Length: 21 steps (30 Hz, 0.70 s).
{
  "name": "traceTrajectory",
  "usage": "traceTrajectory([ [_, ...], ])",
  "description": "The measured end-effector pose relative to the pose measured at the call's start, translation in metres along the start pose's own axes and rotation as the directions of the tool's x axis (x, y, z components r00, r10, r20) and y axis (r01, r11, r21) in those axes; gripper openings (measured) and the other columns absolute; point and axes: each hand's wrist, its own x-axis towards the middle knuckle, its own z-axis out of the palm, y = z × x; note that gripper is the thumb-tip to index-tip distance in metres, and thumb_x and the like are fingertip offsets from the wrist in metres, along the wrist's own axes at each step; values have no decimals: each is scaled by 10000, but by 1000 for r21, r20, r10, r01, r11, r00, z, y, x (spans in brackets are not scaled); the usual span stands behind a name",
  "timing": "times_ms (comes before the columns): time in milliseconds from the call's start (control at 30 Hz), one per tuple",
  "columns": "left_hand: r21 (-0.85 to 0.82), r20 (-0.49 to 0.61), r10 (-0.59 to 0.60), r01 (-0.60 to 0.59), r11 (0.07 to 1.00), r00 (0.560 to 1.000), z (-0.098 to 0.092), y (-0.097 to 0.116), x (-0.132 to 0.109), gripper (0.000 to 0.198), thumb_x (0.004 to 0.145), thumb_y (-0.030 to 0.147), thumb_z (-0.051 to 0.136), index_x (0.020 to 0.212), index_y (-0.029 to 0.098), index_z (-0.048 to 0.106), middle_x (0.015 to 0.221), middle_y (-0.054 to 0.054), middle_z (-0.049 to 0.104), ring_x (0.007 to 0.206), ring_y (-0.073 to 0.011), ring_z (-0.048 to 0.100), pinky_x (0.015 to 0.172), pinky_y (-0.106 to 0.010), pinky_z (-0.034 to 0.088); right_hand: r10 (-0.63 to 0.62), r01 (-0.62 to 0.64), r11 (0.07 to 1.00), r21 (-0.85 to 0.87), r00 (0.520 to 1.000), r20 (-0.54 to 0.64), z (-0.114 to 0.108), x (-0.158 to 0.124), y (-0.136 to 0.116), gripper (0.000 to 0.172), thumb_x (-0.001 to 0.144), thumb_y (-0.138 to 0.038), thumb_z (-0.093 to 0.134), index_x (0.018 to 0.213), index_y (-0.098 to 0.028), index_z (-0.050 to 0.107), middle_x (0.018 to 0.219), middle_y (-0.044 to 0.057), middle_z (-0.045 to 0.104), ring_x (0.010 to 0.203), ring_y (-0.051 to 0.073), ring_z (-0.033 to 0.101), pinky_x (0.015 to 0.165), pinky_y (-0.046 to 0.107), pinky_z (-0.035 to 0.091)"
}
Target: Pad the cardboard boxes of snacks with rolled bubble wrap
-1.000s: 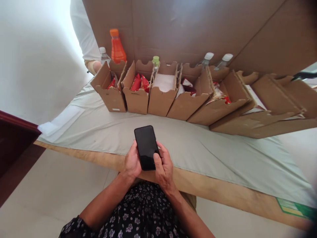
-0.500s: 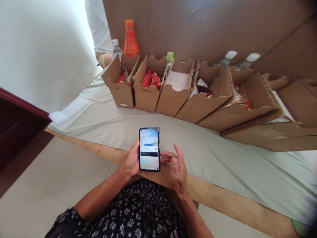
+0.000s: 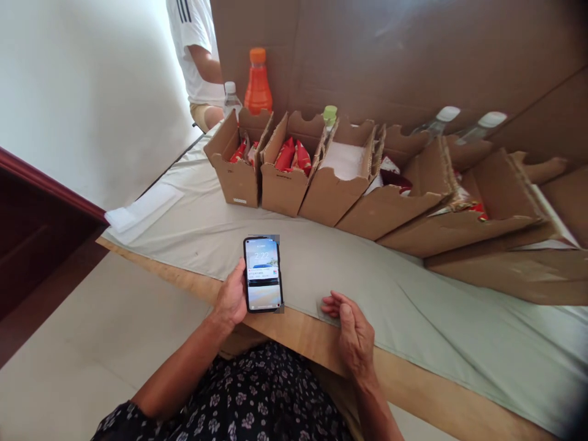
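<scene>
A smartphone (image 3: 263,275) in a black case is held upright over the table's front edge, its lit screen facing me with a clock and a notification. My left hand (image 3: 233,297) grips it along its left side and lower corner. To the right of the phone, apart from it, my right hand (image 3: 353,331) hovers at the edge of the cloth with loosely curled fingers. The fingers are apart, and I see nothing in them. Part of my left hand's fingers is hidden behind the phone.
A row of cardboard boxes (image 3: 281,193) holding red packets (image 3: 294,155) and papers stands at the back. Behind them are an orange bottle (image 3: 258,86) and several clear bottles (image 3: 441,122). White sheets (image 3: 144,208) lie at left on the cloth (image 3: 294,245). A person (image 3: 199,61) sits beyond the cardboard panel.
My right hand has moved away from the phone to the right, and its raised index finger has curled in. The view has shifted, showing more of the other person. The phone stays in my left hand.
</scene>
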Motion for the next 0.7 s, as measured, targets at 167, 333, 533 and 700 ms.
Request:
traceTrajectory([
  [167, 53, -51, 39, -36, 998, 998, -9, 23, 10, 436, 1017, 480, 487, 1197, 152, 711, 1045, -110, 810, 1030, -313, 770, 966, -513, 610, -12, 12, 999, -40, 1000, 4, -2, -1, 3, 501, 1017, -597, 502, 1137, -168, 732, 959, 110, 787, 781, 213, 754, 747, 381, 651],
  [333, 136, -118, 111, -95, 986, 987, -26, 63, 25, 459, 1001, 501, 477, 1219, 160, 692, 1020, -107, 810, 971, -322, 778, 898, -531, 629, -6, 6, 998, -62, 1000, -1, -3, -1, 5, 491, 1014, -590, 510, 1122, -174, 745, 953, 112, 792, 776, 220, 759, 751, 385, 656],
  [533, 267, -171, 197, -147, 952, 965, -37, 130, 59, 514, 994, 510, 457, 1306, 151, 653, 977, -113, 808, 906, -325, 778, 837, -529, 637, 0, 0, 997, -79, 1000, -5, -3, 0, 4, 497, 1004, -602, 521, 1108, -175, 751, 932, 110, 796, 768, 221, 767, 743, 368, 662],
  [700, 311, -205, 255, -184, 932, 945, -20, 198, 113, 450, 1037, 388, 378, 1239, 107, 666, 859, -113, 783, 867, -301, 771, 786, -484, 643, 2, -1, 991, -133, 1000, 12, -6, 1, 3, 525, 998, -627, 508, 1102, -173, 750, 938, 108, 802, 763, 217, 773, 747, 349, 665],
])
